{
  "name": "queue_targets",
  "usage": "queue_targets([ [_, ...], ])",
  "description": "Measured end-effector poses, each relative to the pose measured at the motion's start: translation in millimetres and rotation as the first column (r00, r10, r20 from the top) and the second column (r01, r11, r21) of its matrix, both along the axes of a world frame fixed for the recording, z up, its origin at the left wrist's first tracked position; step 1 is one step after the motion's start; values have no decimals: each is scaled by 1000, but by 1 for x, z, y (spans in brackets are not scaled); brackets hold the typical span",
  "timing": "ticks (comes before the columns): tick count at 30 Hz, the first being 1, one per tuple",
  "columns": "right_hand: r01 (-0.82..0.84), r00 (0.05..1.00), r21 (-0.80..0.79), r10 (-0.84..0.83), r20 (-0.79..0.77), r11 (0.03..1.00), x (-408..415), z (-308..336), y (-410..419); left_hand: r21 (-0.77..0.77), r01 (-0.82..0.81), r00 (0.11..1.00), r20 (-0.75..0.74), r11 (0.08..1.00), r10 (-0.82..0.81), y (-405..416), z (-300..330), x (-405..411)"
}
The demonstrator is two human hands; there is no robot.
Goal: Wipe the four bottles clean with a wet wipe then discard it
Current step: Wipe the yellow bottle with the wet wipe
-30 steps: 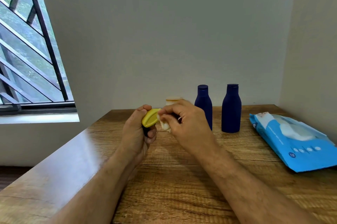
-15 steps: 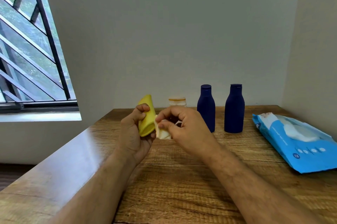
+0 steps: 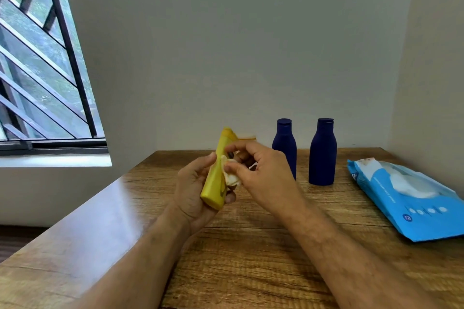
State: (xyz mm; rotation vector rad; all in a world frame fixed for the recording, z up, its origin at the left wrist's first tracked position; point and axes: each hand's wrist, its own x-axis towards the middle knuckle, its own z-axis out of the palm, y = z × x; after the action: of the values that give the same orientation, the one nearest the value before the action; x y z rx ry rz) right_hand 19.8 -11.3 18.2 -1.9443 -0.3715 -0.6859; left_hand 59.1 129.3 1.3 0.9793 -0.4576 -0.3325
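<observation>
The person's left hand is gripping the yellow bottle above the wooden table, fingers curled round its lower body, the bottle tilting with its cap up and away. The right hand is pinching a crumpled wet wipe between thumb and fingertips and pressing it against the yellow bottle's right side. Just behind the yellow bottle a pale, light-capped bottle is peeking out, mostly hidden. To the right of the yellow bottle two dark blue bottles are standing upright near the wall. Further right of the yellow bottle, a blue wipe pack is lying flat on the table.
</observation>
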Motion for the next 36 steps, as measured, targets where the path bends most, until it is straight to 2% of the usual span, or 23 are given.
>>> queue_targets([
  [2, 44, 999, 30, -45, 20, 999, 2, 0, 0, 8, 1, 1000, -27, 1000, -1, -1, -1, 1],
  [5, 146, 987, 68, -150, 63, 987, 6, 1, -4, 42, -77, 994, -74, 996, 80, 0, -4, 5],
  [7, 183, 979, 59, -187, 76, 981, 7, 0, -5, 84, -118, 992, -40, 989, 122, 1, -6, 8],
  [10, 168, 981, -24, -165, 104, 985, 3, 1, -6, 110, -137, 989, 69, 984, 130, 0, -7, 8],
  [13, 159, 955, -203, -98, 281, 966, -2, 1, -6, 165, -212, 948, 273, 963, 162, -1, -9, 9],
  [15, 195, 917, -183, -113, 381, 964, -3, 1, -6, 190, -269, 900, 399, 944, 176, -3, -10, 7],
  [20, 275, 854, -41, -225, 470, 960, -4, 4, -9, 217, -405, 810, 535, 888, 238, -3, -9, 0],
  [23, 246, 876, -96, -178, 448, 965, -4, 3, -7, 312, -472, 731, 661, 825, 168, 0, -12, 5],
  [27, 217, 858, -197, -91, 505, 956, -6, 1, -1, 315, -550, 607, 787, 773, 111, -2, -14, 3],
  [31, 257, 825, -275, -62, 562, 926, -6, 1, 2, 301, -596, 571, 811, 744, 129, -5, -13, 2],
  [36, 320, 845, -163, -204, 495, 933, -1, 1, -10, 239, -577, 647, 717, 781, 260, -1, -10, 4],
])
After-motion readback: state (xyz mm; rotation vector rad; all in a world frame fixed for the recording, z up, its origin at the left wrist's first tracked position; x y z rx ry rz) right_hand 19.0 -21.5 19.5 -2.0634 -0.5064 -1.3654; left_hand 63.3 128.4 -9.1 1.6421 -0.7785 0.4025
